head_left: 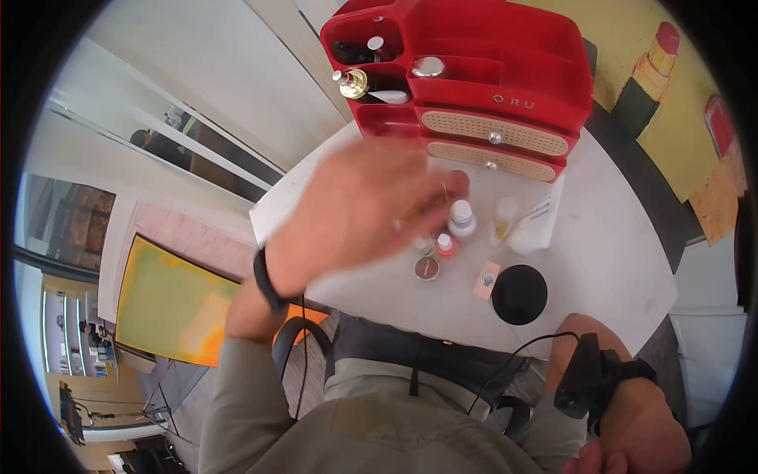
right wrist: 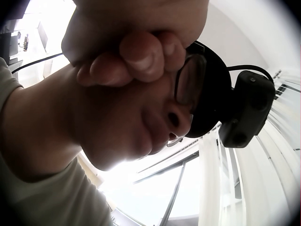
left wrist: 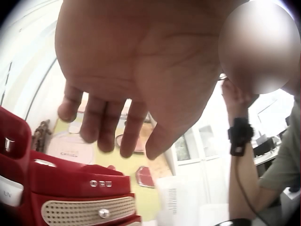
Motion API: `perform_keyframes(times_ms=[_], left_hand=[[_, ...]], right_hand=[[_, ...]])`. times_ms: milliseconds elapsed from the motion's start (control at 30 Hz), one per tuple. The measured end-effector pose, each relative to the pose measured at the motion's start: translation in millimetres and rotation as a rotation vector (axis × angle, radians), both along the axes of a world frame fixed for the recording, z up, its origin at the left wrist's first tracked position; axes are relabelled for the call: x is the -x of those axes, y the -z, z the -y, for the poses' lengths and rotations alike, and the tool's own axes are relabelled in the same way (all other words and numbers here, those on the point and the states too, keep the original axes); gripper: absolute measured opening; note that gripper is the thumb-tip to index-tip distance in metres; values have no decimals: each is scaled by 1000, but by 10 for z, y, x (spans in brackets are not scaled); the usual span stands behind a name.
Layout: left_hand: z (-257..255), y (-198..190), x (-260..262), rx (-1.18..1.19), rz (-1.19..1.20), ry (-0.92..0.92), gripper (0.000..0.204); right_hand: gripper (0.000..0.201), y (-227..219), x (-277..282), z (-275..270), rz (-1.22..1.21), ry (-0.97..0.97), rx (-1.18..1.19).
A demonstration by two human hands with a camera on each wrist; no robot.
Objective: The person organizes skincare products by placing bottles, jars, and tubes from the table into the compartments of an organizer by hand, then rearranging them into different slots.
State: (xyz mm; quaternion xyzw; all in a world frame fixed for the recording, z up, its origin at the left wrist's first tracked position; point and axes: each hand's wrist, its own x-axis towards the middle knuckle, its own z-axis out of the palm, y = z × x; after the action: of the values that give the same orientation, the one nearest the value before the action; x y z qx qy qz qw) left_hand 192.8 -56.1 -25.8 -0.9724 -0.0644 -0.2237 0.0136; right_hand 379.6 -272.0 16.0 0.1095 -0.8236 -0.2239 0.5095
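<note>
Blurred in the head view, my left hand [head_left: 363,205] hangs over the table beside a white-capped bottle [head_left: 462,220] and a small coral bottle [head_left: 446,246]. The left wrist view shows its palm [left wrist: 136,61] with separated fingers and nothing held. Below it stands a red organizer [left wrist: 80,181], also at the table's back in the head view [head_left: 505,79]. My right hand [head_left: 639,430] is raised close to the head camera, away from the table items. Its fingers [right wrist: 141,56] are curled close to the chin in the right wrist view, with no object visible in them.
A round black item [head_left: 519,295], a pale pink card [head_left: 486,280], a small round pot [head_left: 427,268] and a clear container [head_left: 504,217] lie on the white table [head_left: 608,261]. A white box [head_left: 545,217] is nearer the organizer. A lipstick-shaped picture [head_left: 651,75] is beyond.
</note>
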Motion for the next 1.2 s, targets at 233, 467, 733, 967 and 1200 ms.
perform_keyframes(times_ms=[233, 467, 733, 967, 1200], left_hand=[[615, 988, 416, 135, -248, -165, 38], [626, 1065, 516, 158, -330, -110, 39], [-477, -109, -349, 83, 276, 34, 33], [-1187, 111, -1040, 12, 238, 139, 23], [-1196, 254, -1011, -137, 92, 65, 20]], right_hand=[[27, -110, 44, -202, 44, -118, -47], [27, -85, 132, -231, 82, -316, -2], [28, -50, 200, -231, 60, -389, 41], [28, -42, 131, -212, 68, -399, 78], [28, -106, 104, -268, 127, -398, -17]])
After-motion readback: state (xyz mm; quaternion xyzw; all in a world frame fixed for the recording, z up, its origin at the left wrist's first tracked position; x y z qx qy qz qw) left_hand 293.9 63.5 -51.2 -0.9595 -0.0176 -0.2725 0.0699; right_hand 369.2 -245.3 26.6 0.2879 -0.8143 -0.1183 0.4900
